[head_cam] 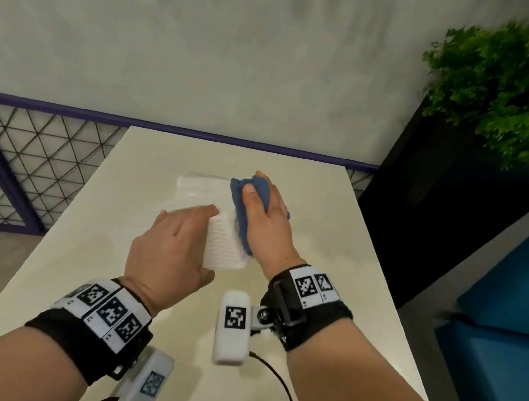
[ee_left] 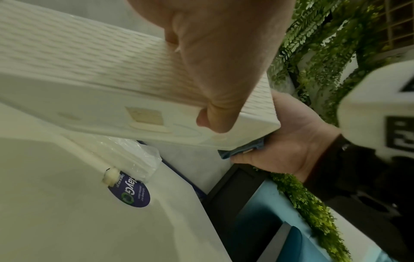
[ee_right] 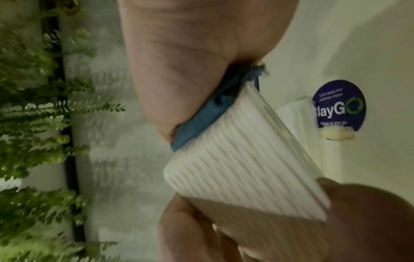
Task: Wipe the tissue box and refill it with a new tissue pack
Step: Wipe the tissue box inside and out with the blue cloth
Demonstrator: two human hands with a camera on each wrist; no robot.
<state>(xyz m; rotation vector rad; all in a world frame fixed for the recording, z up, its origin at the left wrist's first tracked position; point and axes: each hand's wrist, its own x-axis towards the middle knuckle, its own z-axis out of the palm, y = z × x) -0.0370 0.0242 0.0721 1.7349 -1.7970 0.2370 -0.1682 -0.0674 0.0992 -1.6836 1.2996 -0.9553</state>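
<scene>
Above a cream-coloured table [head_cam: 335, 245], a person holds a white ribbed tissue box [head_cam: 227, 244] clear of the surface, tilted, with one end toward the camera. The left hand [head_cam: 173, 248] grips the box from its left side, fingers wrapped round the far face and the thumb [ee_left: 215, 113] curled over the lower edge, as the left wrist view shows. The right hand [head_cam: 263, 220] presses a bunched blue cloth [head_cam: 249, 198] against the box's right side, its fingers and thumb closed around the cloth; the right wrist view shows the cloth [ee_right: 201, 120] squeezed between the palm and the ribbed wall of the box [ee_right: 241, 168].

Beyond the box, a tissue pack in clear plastic wrap [head_cam: 201, 187] lies flat on the table, partly hidden behind the cloth and the right hand. Just beside it, a round dark-blue sticker [ee_right: 339, 106] reading "ClayGo" is fixed to the tabletop; the pack's wrapper overlaps its edge in the left wrist view.

Both wrists carry black straps with printed black-and-white marker tags and small white camera units [head_cam: 234, 326], with thin black cables trailing toward the near table edge.

A purple-framed wire-mesh railing [head_cam: 4, 161] runs behind the table on the left. On the right stand a dark planter with green foliage [head_cam: 519, 91] and a teal upholstered seat [head_cam: 524, 290]
</scene>
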